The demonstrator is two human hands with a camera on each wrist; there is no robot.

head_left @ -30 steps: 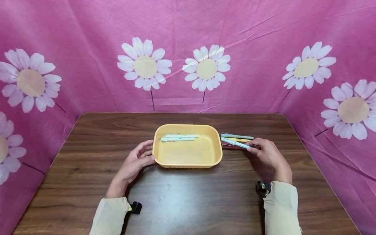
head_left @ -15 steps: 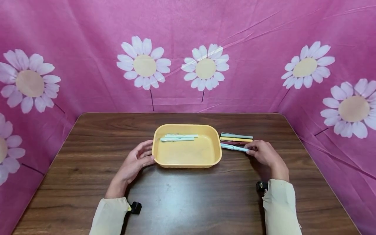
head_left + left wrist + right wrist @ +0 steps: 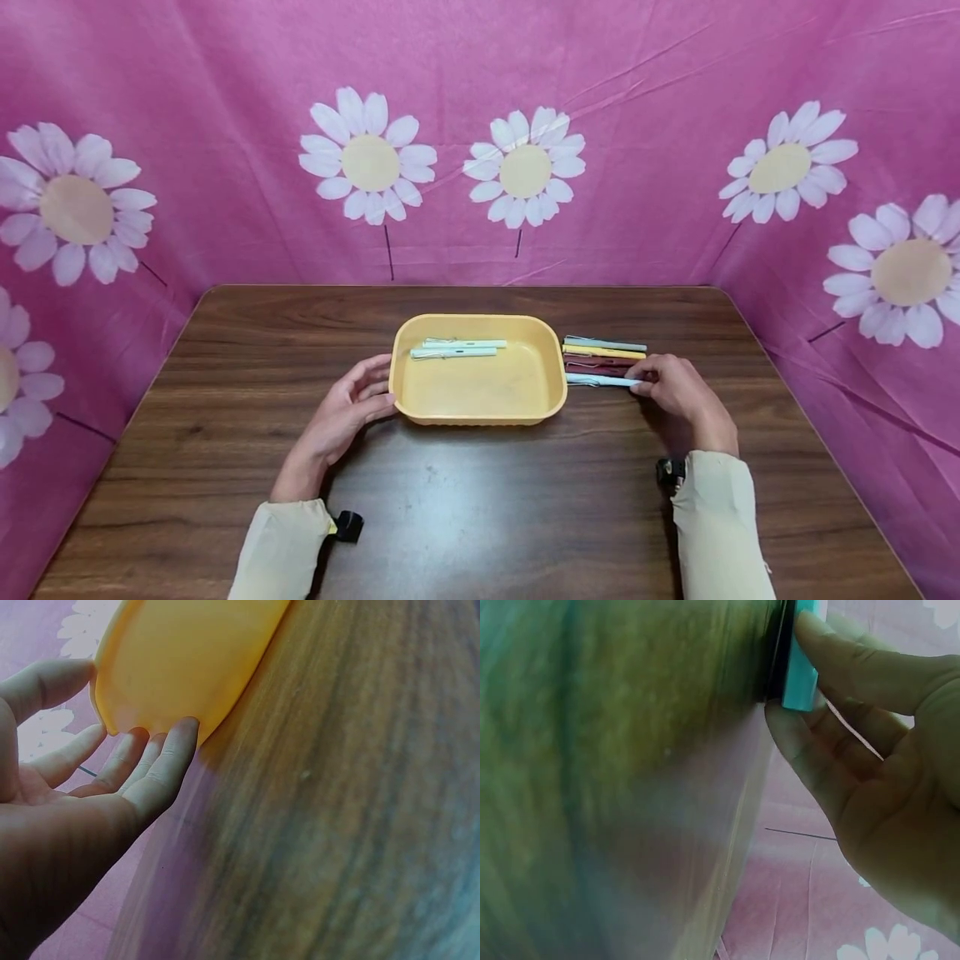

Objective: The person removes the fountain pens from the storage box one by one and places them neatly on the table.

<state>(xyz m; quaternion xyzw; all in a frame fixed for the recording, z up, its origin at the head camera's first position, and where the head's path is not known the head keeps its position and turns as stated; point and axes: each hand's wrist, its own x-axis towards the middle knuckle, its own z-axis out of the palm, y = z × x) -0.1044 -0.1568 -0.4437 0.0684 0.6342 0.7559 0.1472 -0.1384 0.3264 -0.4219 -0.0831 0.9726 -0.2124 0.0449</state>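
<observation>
A yellow plastic tray [image 3: 480, 418] stands on the table, with two pale green pens [image 3: 453, 353] lying in its far left part. My left hand [image 3: 348, 408] touches the tray's left end; in the left wrist view, thumb and fingertips [image 3: 184, 731] rest against its wall, the fingers loosely bent. To the right of the tray, my right hand [image 3: 682, 396] pinches the right end of a light blue pen [image 3: 600, 380]. The right wrist view has the thumb lying on that pen's end [image 3: 800, 682]. This pen is the nearest in a row of pens, its left end close to the tray.
Beyond the light blue pen lie a grey-green pen [image 3: 607, 343], a yellow pen [image 3: 607, 353] and dark red pen bodies [image 3: 600, 362], side by side. The wooden table [image 3: 450, 517] ends at a pink flowered cloth [image 3: 465, 258] behind and at both sides.
My right hand has brought the light blue pen from a slant across the other pens to the row's near side, now nearly parallel with them. Left hand and tray have stayed put.
</observation>
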